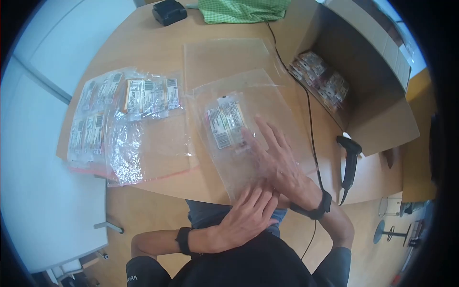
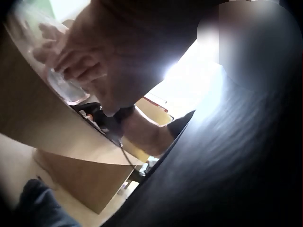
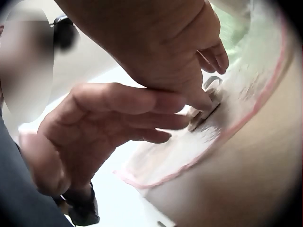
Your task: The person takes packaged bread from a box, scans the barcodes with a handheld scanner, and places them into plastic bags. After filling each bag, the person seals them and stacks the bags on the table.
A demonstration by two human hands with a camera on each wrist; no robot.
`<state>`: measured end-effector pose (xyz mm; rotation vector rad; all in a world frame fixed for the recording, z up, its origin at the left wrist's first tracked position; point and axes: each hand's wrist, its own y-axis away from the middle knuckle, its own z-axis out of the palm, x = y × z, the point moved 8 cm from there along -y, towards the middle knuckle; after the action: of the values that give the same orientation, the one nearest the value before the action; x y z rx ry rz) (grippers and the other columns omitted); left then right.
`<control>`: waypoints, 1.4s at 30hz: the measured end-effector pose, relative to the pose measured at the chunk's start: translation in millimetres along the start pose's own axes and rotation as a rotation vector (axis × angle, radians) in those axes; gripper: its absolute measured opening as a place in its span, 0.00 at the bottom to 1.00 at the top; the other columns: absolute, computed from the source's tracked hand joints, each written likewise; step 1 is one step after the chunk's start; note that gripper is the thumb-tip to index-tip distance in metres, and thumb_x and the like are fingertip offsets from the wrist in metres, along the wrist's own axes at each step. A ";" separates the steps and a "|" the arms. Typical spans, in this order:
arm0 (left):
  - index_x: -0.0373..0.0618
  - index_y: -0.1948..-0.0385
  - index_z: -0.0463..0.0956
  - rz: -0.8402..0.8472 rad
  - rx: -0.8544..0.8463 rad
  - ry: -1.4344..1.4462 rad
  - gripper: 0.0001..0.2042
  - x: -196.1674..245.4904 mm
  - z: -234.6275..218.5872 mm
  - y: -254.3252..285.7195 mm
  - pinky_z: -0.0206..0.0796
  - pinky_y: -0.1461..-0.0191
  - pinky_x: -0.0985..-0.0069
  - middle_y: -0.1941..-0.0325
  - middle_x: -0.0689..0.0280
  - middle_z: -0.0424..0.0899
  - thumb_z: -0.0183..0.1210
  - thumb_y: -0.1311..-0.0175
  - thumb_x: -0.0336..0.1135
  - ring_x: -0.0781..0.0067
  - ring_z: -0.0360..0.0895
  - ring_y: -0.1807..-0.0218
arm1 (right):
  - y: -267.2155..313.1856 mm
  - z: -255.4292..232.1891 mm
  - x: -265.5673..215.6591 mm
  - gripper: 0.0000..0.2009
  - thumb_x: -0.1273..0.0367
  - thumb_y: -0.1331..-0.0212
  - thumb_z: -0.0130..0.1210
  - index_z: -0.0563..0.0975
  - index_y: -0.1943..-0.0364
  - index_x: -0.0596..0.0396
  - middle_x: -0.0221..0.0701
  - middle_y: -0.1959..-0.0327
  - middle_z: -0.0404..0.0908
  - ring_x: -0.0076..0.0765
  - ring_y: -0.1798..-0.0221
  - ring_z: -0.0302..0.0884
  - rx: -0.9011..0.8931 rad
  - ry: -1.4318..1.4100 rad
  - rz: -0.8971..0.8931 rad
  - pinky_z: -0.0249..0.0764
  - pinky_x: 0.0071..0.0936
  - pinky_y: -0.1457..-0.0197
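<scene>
A clear plastic bag (image 1: 253, 86) lies flat at the table's front, with small packets bearing barcode labels (image 1: 225, 122) showing through it. Over the bag's right part is my right hand (image 1: 282, 165), its fingers fairly straight and reaching to the packets' edge. My left hand (image 1: 248, 210) is at the bag's near end by the table edge, fingers extended and overlapping the heel of the right hand. In the right wrist view the left hand (image 3: 104, 113) has its thumb apart from its fingers, and the bag's pink edge (image 3: 208, 158) runs along the table edge.
Filled clear bags of labelled packets (image 1: 93, 119) lie on the left. Another flat clear bag (image 1: 224, 52) is behind. A cardboard box (image 1: 377, 105) with packets inside stands on its side at right, near a barcode scanner (image 1: 350, 160) and its cable (image 1: 310, 110). Green checked cloth (image 1: 244, 10) lies behind.
</scene>
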<state>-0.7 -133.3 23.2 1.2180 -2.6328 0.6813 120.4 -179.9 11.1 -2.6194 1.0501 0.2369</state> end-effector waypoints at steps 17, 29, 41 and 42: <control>0.35 0.33 0.69 0.102 -0.138 -0.008 0.35 -37.1 20.2 11.8 0.62 0.28 0.58 0.29 0.52 0.71 0.63 0.34 0.54 0.54 0.72 0.33 | -65.2 12.5 -35.4 0.40 0.67 0.44 0.60 0.61 0.23 0.55 0.54 0.21 0.56 0.62 0.27 0.67 0.139 0.362 -0.176 0.72 0.49 0.29; 0.38 0.36 0.71 0.015 -0.339 0.085 0.31 -47.7 28.0 17.4 0.64 0.33 0.58 0.32 0.54 0.73 0.65 0.35 0.50 0.55 0.72 0.33 | -30.0 -2.0 -66.7 0.29 0.66 0.42 0.55 0.73 0.35 0.67 0.56 0.29 0.68 0.59 0.28 0.68 -0.060 0.375 -0.363 0.68 0.44 0.26; 0.36 0.32 0.68 0.105 -0.235 0.064 0.38 -36.5 33.8 -1.9 0.45 0.21 0.32 0.27 0.50 0.69 0.67 0.40 0.53 0.51 0.63 0.23 | 62.1 -120.6 -1.1 0.17 0.72 0.52 0.62 0.80 0.55 0.61 0.38 0.59 0.85 0.43 0.59 0.86 0.128 -0.001 -0.079 0.82 0.34 0.58; 0.36 0.32 0.67 0.098 -0.286 0.034 0.38 -38.0 37.0 -1.0 0.46 0.21 0.33 0.27 0.50 0.69 0.66 0.39 0.54 0.52 0.65 0.24 | 68.4 -124.9 4.3 0.17 0.72 0.52 0.62 0.80 0.55 0.61 0.38 0.59 0.85 0.43 0.59 0.86 0.133 0.008 -0.070 0.82 0.34 0.58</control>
<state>26.6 -125.3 -21.6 0.9938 -2.6604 0.3196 80.6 -272.2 112.1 -2.5339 0.9405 0.1365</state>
